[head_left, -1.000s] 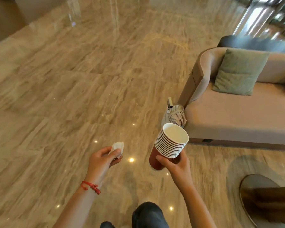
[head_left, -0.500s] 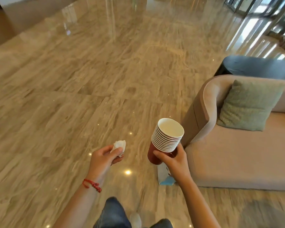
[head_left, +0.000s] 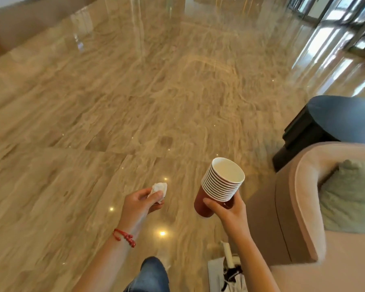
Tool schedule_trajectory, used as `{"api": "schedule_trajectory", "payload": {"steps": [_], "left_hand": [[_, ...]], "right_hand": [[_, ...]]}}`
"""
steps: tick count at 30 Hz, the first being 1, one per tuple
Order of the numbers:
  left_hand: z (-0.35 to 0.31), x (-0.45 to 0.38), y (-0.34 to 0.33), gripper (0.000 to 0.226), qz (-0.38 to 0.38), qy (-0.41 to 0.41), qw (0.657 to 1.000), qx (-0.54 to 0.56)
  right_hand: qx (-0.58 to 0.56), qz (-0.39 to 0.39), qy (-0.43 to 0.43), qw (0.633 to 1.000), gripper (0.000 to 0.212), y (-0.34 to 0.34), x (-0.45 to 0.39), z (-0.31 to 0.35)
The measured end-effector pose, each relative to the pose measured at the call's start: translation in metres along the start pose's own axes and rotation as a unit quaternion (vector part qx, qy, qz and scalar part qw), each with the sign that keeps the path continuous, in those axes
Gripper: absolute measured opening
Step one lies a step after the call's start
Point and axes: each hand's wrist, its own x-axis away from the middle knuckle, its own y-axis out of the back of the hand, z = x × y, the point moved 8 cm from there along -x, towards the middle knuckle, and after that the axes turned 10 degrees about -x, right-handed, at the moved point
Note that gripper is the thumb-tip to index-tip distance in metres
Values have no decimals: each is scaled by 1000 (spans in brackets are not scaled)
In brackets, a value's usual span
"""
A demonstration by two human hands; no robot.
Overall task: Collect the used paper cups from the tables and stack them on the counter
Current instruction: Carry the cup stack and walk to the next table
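Above the floor, right hand [head_left: 226,209] grips cup stack [head_left: 219,186], left hand [head_left: 138,204] half-hides tissue [head_left: 159,189].

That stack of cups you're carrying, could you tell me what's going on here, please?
A person is crossing a polished stone floor with both hands full. The right hand grips a nested stack of red paper cups, and the left hand pinches a crumpled white tissue. A beige sofa with a green cushion stands to the right. No counter is in view.
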Motion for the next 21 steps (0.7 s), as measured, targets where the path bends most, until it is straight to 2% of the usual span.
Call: {"api": "schedule_trajectory", "payload": {"steps": [5, 12, 21], "left_hand": [[-68, -113, -30, 10, 22, -15, 999, -29], [-112, -247, -85, 12, 35, 0, 999, -31], [-203, -451, -169, 5, 20, 0, 999, -35]], "right_hand": [[-5, -15, 4, 1000, 52, -19, -111, 24], [-8, -37, -7, 999, 53, -22, -258, 24], [-4, -22, -2, 1000, 55, -29, -510, 49]]}}
